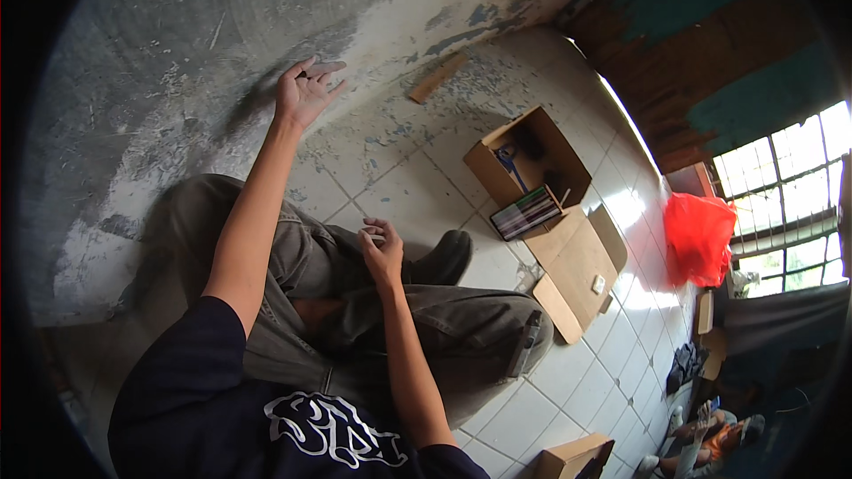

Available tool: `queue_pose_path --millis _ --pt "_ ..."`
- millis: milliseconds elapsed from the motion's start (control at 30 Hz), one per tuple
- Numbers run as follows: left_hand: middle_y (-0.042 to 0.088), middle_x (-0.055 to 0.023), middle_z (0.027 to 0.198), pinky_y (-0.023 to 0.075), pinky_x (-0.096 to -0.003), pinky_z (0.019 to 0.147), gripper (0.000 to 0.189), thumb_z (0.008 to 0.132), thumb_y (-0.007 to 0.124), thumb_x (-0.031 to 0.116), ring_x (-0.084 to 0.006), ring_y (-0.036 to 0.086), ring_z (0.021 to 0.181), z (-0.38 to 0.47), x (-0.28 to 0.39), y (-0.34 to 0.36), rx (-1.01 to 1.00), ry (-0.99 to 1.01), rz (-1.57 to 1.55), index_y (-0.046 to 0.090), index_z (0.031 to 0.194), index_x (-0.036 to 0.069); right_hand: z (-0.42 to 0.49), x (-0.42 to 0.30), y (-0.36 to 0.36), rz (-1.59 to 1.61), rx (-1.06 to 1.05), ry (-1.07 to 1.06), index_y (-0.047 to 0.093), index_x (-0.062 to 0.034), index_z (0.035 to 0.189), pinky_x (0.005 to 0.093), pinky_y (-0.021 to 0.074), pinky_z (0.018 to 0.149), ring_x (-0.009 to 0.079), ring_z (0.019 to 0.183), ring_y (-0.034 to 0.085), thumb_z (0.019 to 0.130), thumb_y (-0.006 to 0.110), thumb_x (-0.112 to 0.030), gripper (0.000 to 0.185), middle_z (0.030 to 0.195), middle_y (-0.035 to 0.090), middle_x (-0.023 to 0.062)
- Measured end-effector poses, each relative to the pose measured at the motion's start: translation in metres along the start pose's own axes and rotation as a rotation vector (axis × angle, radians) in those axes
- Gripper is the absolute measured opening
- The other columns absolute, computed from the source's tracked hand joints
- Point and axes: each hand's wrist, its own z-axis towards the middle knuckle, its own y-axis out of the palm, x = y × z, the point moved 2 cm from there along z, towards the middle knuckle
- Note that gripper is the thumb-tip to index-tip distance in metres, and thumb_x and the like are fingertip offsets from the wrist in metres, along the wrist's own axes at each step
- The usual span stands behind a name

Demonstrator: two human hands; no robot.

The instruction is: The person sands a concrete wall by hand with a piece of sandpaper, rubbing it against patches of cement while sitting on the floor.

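My left hand [306,94] is raised against the worn, patchy wall [253,6], palm partly towards me. Its fingers are around a small, flat grey piece [324,69], whose material I cannot make out. Above my folded legs is my right hand [383,249], fingers loosely bent and apart; no held object can be made out. Flakes of paint [373,140] lie on the tiled floor along the wall's foot. A dark, slim object [526,344] rests on my right knee.
An open cardboard box [572,153] holds a blue-handled item; a dark-edged striped case [526,214] leans by it. A flat wooden strip [438,78] lies near the wall. Farther right are a red plastic bag [699,239] and a seated person [722,439]. Another box [576,456] stands below.
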Motion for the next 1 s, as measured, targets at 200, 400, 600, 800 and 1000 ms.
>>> queue_pose_path --millis 200,400,600,800,1000 --pt "0.038 -0.0203 0.12 0.0078 -0.0515 0.105 0.02 0.078 0.053 0.011 -0.0337 0.019 0.128 0.032 0.0 -0.001 0.183 0.091 -0.187 0.041 0.091 0.001 0.0 0.002 0.008 0.055 -0.092 0.02 0.057 -0.0023 0.098 0.0215 0.043 0.058 0.0099 0.066 0.056 0.075 0.059 -0.008 0.024 0.077 0.058 0.0039" --pt "0.044 -0.0202 0.12 0.0087 -0.0511 0.105 0.031 0.08 0.048 0.017 -0.0282 0.026 0.126 0.023 -0.014 0.009 0.19 0.072 0.039 0.039 0.107 0.002 -0.001 -0.002 0.008 0.121 -0.121 0.018 0.056 -0.0001 0.099 0.0194 0.0408 0.053 0.0083 0.064 0.053 0.076 0.059 -0.005 0.024 0.079 0.057 0.0044" --pt "0.038 -0.0134 0.13 0.014 -0.0452 0.106 0.047 0.083 0.047 0.021 -0.0243 0.023 0.129 -0.037 0.003 -0.015 0.095 0.041 0.153 0.03 0.123 0.002 0.002 -0.006 0.01 0.098 -0.1 0.083 0.054 0.0018 0.098 0.0195 0.0414 0.052 0.0096 0.063 0.054 0.076 0.057 -0.004 0.024 0.078 0.057 0.0055" --pt "0.042 -0.0068 0.127 0.0307 -0.0366 0.098 0.043 0.087 0.045 0.029 -0.0211 0.032 0.123 -0.072 -0.002 0.007 0.206 -0.012 0.448 0.038 0.124 0.007 0.002 -0.007 0.007 0.02 -0.168 0.038 0.054 0.0007 0.1 0.0204 0.0455 0.055 0.0122 0.066 0.058 0.077 0.058 -0.008 0.024 0.079 0.057 0.0054" --pt "0.058 -0.0073 0.104 0.042 -0.0306 0.085 0.045 0.081 0.058 0.034 -0.0187 0.053 0.099 -0.09 -0.001 0.032 -0.253 -0.099 1.235 0.053 0.112 0.002 0.003 -0.009 0.008 -0.004 -0.149 0.059 0.054 0.0008 0.1 0.0216 0.0459 0.054 0.0134 0.067 0.058 0.078 0.058 -0.009 0.025 0.079 0.058 0.0058"
